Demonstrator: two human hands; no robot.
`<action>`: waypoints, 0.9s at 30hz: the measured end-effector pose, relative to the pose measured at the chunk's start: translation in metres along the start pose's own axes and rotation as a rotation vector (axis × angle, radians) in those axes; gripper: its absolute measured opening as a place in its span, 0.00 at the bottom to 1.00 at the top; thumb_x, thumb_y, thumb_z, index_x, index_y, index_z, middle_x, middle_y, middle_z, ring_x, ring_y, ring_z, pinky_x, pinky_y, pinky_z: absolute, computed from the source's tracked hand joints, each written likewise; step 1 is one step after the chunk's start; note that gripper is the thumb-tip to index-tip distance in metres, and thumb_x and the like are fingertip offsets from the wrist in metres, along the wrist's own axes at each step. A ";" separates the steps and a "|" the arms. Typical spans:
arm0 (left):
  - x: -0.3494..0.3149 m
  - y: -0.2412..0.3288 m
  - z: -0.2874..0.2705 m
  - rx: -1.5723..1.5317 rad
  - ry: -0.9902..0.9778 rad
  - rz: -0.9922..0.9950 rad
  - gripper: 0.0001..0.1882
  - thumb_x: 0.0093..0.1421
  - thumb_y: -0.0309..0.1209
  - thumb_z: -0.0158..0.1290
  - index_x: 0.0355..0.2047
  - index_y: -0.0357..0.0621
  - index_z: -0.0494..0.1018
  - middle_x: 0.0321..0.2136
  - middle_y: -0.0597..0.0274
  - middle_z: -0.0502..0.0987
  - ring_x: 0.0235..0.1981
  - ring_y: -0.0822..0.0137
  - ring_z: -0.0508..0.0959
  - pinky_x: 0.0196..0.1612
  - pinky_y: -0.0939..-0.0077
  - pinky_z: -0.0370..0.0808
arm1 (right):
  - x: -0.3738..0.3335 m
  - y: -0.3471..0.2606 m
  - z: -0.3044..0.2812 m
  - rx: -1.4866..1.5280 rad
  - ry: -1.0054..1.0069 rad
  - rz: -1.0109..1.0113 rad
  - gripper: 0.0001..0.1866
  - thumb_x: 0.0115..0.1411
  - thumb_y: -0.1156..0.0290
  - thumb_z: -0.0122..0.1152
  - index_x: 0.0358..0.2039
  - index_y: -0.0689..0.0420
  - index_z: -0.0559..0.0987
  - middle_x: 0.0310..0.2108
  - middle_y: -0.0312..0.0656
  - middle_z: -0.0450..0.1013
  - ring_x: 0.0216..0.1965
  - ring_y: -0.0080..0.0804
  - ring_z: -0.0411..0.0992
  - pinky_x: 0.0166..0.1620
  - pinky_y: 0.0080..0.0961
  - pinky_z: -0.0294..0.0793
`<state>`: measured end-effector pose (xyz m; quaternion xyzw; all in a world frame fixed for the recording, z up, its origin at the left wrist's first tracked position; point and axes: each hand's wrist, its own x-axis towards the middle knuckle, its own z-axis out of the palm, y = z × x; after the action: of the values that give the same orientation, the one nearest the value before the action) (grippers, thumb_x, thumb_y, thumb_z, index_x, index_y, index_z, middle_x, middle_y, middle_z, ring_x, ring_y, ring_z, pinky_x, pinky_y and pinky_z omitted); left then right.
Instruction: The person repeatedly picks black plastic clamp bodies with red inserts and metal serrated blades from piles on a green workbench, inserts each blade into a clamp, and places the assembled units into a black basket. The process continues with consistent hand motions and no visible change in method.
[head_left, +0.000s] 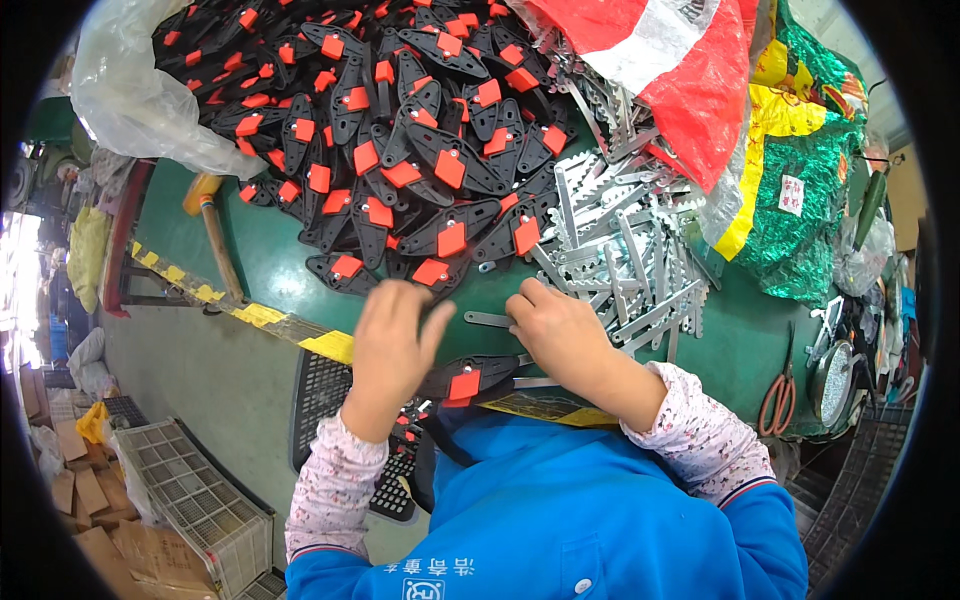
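My left hand (392,335) is at the near edge of a heap of black plastic parts with red blocks (450,170). Its thumb stands apart from its fingers, and the fingertips reach beside a black part with a red block (432,271). I see nothing held in it. My right hand (562,328) pinches the end of a flat metal strip (485,319), which points left over the green table. Close to my body, a black part with a red block (466,384) lies at the table edge, with metal strips sticking out on its right.
Notched metal strips (635,275) are piled to the right, below a red and white bag (660,70). A green foil bag (800,190) stands beyond. A hammer (215,235) lies left, red-handled scissors (778,400) right. Yellow-black tape (260,315) edges the table. Crates (195,490) stand below left.
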<state>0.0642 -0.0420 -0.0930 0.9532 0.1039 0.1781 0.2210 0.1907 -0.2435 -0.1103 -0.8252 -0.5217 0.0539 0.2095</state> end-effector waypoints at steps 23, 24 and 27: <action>-0.027 -0.008 -0.026 -0.020 -0.179 -0.012 0.38 0.54 0.28 0.70 0.64 0.37 0.67 0.49 0.45 0.75 0.51 0.42 0.76 0.55 0.55 0.75 | 0.016 0.005 0.016 -0.309 0.214 -0.094 0.08 0.53 0.71 0.65 0.31 0.55 0.75 0.31 0.37 0.68 0.33 0.31 0.74 0.28 0.27 0.76; -0.026 -0.006 -0.028 -0.028 -0.184 -0.005 0.38 0.53 0.27 0.71 0.63 0.37 0.68 0.51 0.45 0.76 0.52 0.42 0.76 0.57 0.55 0.74 | 0.015 0.005 0.013 -0.237 0.229 -0.085 0.08 0.53 0.73 0.66 0.32 0.56 0.75 0.32 0.38 0.69 0.33 0.31 0.76 0.29 0.27 0.77; -0.027 -0.004 -0.032 -0.064 -0.189 0.005 0.36 0.52 0.26 0.72 0.61 0.38 0.71 0.53 0.45 0.78 0.53 0.42 0.77 0.58 0.55 0.75 | 0.014 -0.008 -0.019 0.364 0.355 0.132 0.10 0.57 0.80 0.65 0.40 0.60 0.78 0.37 0.40 0.74 0.34 0.29 0.80 0.32 0.27 0.80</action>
<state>0.0269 -0.0330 -0.0756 0.9584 0.0746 0.0913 0.2599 0.1960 -0.2337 -0.0883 -0.8026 -0.4037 0.0147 0.4388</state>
